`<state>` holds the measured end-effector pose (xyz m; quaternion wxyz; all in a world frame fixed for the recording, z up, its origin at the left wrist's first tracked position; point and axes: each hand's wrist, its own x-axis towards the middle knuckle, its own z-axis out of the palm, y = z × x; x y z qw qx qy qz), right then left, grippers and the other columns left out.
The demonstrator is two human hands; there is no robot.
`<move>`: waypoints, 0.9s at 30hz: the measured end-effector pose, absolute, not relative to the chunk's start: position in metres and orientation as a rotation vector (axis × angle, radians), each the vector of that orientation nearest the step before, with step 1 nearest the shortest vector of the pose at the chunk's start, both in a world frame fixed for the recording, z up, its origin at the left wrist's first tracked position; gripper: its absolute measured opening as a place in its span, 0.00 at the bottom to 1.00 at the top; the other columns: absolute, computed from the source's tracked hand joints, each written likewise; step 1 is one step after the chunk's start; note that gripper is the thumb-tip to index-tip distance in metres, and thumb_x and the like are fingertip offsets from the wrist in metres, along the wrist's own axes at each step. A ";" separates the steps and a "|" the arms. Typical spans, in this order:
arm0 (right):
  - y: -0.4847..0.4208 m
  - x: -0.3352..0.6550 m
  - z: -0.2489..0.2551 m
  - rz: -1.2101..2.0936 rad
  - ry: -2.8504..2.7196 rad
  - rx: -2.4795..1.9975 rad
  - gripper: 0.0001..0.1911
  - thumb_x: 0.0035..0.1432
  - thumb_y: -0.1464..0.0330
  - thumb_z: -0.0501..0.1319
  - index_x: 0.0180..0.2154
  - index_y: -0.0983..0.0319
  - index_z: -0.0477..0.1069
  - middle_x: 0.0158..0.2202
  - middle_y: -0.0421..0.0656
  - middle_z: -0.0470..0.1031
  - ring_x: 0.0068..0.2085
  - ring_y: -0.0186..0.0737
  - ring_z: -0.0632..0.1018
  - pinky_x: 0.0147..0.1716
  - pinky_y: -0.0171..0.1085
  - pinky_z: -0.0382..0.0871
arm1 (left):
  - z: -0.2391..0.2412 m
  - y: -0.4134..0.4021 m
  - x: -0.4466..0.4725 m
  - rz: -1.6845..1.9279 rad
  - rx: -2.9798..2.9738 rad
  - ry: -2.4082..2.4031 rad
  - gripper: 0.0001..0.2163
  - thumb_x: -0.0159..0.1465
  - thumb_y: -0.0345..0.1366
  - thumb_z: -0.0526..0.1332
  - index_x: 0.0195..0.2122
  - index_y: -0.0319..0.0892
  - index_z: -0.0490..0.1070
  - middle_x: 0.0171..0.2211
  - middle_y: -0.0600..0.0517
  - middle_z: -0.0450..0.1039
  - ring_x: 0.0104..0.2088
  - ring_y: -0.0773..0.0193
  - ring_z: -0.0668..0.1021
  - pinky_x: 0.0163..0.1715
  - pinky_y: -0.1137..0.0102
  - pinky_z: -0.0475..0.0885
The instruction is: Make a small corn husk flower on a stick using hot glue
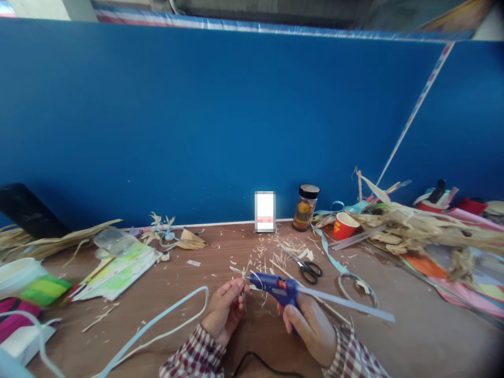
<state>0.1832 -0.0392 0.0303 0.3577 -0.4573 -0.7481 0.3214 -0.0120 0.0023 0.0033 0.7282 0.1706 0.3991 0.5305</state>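
My right hand (309,325) is wrapped round the grip of a blue hot glue gun (273,285), its nozzle pointing left. A long translucent glue stick (346,303) sticks out of the gun's back end. At the nozzle, my left hand (226,307) has its fingertips pinched on a thin pale strip (237,271); most of it is hidden by the fingers and nozzle. Black-handled scissors (309,270) lie beyond the gun among pale scraps (271,252) on the brown table (165,325).
A dark-lidded jar (306,207) and a red paper cup (345,226) stand toward the back. Dried husks (425,223) are heaped at right. On the left lie a painted sheet (122,275) and a looping pale blue strip (157,323). A blue partition (220,115) rises behind.
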 end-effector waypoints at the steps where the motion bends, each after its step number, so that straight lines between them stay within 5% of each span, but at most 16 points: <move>1: -0.039 0.183 0.030 0.829 -1.928 -1.186 0.19 0.60 0.60 0.42 0.27 0.62 0.64 0.22 0.40 0.69 0.27 0.35 0.69 0.30 0.34 0.59 | 0.003 0.002 -0.012 1.169 0.375 0.880 0.05 0.52 0.28 0.63 0.30 0.35 0.69 0.22 0.53 0.71 0.15 0.77 0.69 0.14 0.82 0.68; 27: -0.038 0.185 0.030 0.760 -1.992 -1.216 0.19 0.61 0.62 0.42 0.25 0.62 0.63 0.24 0.41 0.69 0.27 0.34 0.69 0.30 0.33 0.60 | 0.005 0.003 -0.011 1.178 0.350 0.887 0.05 0.54 0.25 0.59 0.33 0.34 0.69 0.23 0.51 0.72 0.16 0.77 0.71 0.16 0.81 0.69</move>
